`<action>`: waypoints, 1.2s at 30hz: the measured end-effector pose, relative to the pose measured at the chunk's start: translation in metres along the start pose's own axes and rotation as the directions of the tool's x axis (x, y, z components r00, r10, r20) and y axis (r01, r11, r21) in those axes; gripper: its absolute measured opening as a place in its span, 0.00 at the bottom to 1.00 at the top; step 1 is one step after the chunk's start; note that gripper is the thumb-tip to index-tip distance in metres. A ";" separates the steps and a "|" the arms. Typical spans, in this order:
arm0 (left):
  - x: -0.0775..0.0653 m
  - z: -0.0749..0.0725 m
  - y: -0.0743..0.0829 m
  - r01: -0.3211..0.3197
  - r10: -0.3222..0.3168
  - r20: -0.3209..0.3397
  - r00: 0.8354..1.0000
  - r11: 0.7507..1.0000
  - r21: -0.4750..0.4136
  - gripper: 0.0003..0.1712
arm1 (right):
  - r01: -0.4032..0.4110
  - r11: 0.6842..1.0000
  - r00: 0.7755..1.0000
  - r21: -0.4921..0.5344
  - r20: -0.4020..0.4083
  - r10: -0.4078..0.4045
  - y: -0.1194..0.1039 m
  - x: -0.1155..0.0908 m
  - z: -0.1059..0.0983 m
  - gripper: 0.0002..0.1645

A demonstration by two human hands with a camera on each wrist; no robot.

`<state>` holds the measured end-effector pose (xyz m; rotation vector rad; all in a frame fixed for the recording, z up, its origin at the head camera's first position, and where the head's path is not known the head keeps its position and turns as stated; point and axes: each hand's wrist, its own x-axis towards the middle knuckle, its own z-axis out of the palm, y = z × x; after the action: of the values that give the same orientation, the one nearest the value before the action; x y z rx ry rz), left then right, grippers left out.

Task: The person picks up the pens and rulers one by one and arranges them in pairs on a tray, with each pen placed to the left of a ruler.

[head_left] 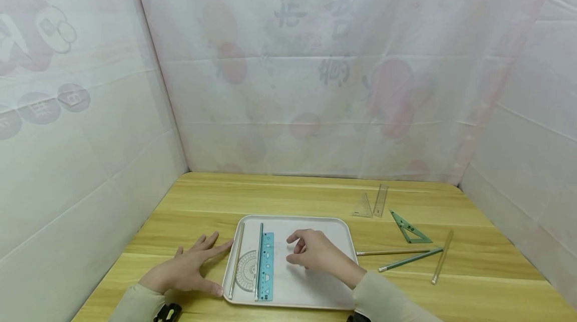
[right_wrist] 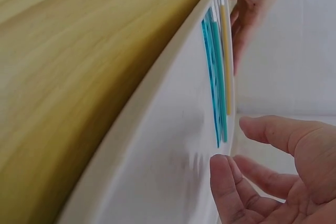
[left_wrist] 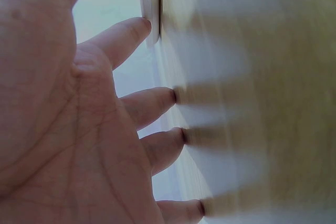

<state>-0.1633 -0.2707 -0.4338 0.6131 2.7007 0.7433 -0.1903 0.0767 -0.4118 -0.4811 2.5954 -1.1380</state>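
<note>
A white tray [head_left: 311, 289] lies on the wooden table. In its left part are a gold pencil [head_left: 236, 262], a clear protractor [head_left: 245, 271], a green pencil [head_left: 259, 257] and a blue ruler [head_left: 268, 272], the pencils and ruler lengthwise. My left hand [head_left: 187, 268] rests with spread fingers at the tray's left edge, index finger and thumb touching or very near the rim. Over the tray, right of the ruler, my right hand [head_left: 317, 252] hovers with loosely bent fingers. The right wrist view shows a gap between its thumb and fingers [right_wrist: 226, 182], holding nothing.
To the tray's right lie a gold pencil [head_left: 392, 252], a green pencil [head_left: 410, 260] and another gold pencil [head_left: 443, 257]. Behind them are a green set square [head_left: 401, 222], a clear set square [head_left: 367, 206] and a clear ruler [head_left: 380, 201]. Pale curtains [head_left: 311, 71] enclose the table.
</note>
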 end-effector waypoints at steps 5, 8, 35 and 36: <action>0.000 0.000 -0.001 0.000 0.000 0.002 1.000 1.000 -0.002 0.64 | -0.009 1.000 1.000 -0.003 -0.013 0.009 0.007 -0.006 -0.010 0.21; 0.000 0.000 -0.002 -0.001 0.001 0.002 1.000 1.000 0.001 0.64 | -0.009 1.000 0.999 -0.013 -0.033 0.009 0.011 -0.010 -0.016 0.20; 0.000 0.000 -0.003 -0.003 0.003 -0.006 1.000 1.000 0.007 0.64 | -0.096 0.995 0.984 0.010 -0.148 0.096 0.060 -0.047 -0.081 0.20; 0.000 0.000 -0.003 -0.003 0.003 -0.006 1.000 1.000 0.006 0.64 | -0.106 0.994 0.982 0.007 -0.155 0.106 0.063 -0.048 -0.085 0.19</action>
<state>-0.1641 -0.2731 -0.4358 0.6175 2.7088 0.7390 -0.1896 0.1918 -0.3974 -0.2590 2.7170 -1.1819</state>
